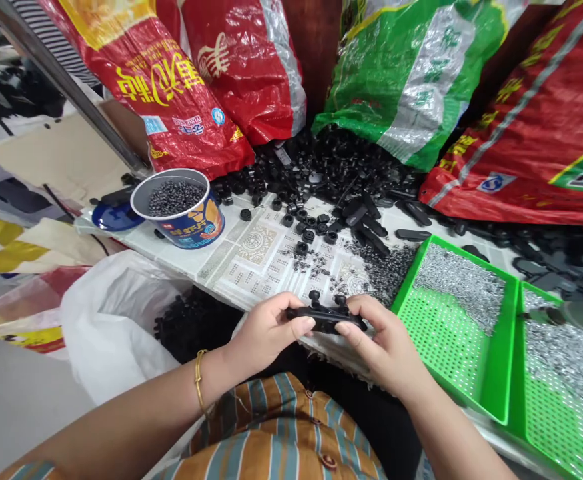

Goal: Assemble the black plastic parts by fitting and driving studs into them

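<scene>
Between my two hands, at the table's near edge, is a long black plastic part (325, 319) with small round knobs standing up along its far side. My left hand (271, 330) pinches its left end between thumb and fingers. The right end is gripped the same way by my right hand (378, 337). Just beyond my hands lie tiny black bits (316, 262) and several small black wheel-like pieces (302, 248) on the patterned tabletop (256, 243). The undersides of the part and some fingertips are hidden.
Green perforated trays (511, 353) of small silvery pieces stand at right. A blue tub (191, 230) of black bits is at left. Red sacks (191, 107) and a green sack (411, 80) line the back, behind heaped black parts (331, 167). A white bag (106, 313) hangs lower left.
</scene>
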`<act>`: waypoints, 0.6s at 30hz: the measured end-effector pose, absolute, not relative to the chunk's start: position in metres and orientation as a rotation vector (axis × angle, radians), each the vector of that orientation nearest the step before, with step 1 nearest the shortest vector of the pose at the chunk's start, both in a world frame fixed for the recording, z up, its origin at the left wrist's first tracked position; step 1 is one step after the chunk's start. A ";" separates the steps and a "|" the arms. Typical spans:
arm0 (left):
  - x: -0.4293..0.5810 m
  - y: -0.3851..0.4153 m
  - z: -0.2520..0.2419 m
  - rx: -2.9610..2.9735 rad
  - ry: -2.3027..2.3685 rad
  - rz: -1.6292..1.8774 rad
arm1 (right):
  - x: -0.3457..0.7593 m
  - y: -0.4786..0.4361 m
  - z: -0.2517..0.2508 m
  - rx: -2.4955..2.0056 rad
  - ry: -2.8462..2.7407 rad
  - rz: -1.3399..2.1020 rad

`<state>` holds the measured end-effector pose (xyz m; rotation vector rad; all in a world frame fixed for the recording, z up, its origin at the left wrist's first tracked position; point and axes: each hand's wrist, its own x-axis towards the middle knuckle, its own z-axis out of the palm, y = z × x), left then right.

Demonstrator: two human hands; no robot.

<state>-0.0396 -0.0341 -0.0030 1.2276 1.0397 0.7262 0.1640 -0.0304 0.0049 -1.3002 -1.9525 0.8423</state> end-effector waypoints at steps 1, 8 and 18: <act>-0.040 -0.034 -0.001 1.237 1.061 0.708 | 0.164 -0.030 0.006 -1.298 -1.965 0.833; -0.035 -0.018 0.028 1.803 1.041 0.383 | 0.168 -0.032 0.023 -1.211 -2.222 0.789; -0.006 -0.009 0.024 2.058 0.927 0.139 | 0.184 -0.043 0.026 -1.295 -2.226 0.863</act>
